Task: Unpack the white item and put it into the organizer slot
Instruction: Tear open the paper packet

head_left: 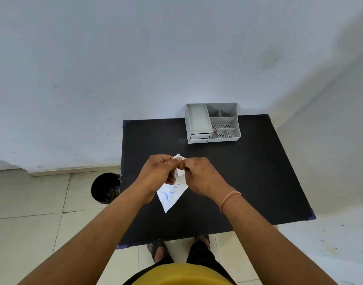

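A white packet [170,197] with blue print hangs over the middle of the black table [259,182]. My left hand [158,173] and my right hand [199,175] both pinch its top edge, fingertips close together. The packet's lower corner points down toward the table. What is inside the packet is hidden. A grey organizer [212,122] with several slots and a small drawer stands at the table's far edge, well beyond my hands.
A black bin [105,188] sits on the tiled floor left of the table. A pale wall rises behind the table and to the right. My feet show under the table's near edge.
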{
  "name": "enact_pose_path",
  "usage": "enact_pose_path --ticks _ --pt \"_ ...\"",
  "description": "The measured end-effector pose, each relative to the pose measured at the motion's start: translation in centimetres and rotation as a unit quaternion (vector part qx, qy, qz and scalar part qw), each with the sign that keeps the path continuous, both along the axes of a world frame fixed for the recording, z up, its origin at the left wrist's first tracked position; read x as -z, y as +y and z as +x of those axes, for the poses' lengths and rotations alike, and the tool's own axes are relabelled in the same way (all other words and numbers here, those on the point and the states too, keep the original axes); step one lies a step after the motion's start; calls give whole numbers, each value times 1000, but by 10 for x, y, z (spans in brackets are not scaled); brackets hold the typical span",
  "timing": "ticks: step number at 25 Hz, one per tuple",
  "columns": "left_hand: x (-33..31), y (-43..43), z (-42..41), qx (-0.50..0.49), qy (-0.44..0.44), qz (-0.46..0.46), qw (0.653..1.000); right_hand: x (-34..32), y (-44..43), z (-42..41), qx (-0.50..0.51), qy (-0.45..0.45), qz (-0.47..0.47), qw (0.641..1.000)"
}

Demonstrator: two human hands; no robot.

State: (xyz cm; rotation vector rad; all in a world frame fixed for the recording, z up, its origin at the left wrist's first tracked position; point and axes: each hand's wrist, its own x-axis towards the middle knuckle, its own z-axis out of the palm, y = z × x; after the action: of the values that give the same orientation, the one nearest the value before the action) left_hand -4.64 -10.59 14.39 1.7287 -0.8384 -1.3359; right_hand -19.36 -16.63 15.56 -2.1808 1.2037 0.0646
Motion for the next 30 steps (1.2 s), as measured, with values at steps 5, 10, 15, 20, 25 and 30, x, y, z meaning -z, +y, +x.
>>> enact_pose_path --ticks 5,10,15,20,25,30 --pt "-2 11 -6 34 -29 -8 999 6 4 -6 -24 30 83 996" --pt "-1 18 -7 53 28 1 998 -1 15 -14 -13 35 118 992" --pt "34 9 12 -251 64 40 965 -18 6 -40 44 -18 142 989" --pt "63 25 18 -101 317 103 937 -38 3 -62 85 -201 153 964" --pt "53 12 16 -57 366 75 926 -27 -14 -91 36 -32 85 995" --pt "43 4 28 11 317 83 945 -8 -18 -100 55 -102 -6 993"
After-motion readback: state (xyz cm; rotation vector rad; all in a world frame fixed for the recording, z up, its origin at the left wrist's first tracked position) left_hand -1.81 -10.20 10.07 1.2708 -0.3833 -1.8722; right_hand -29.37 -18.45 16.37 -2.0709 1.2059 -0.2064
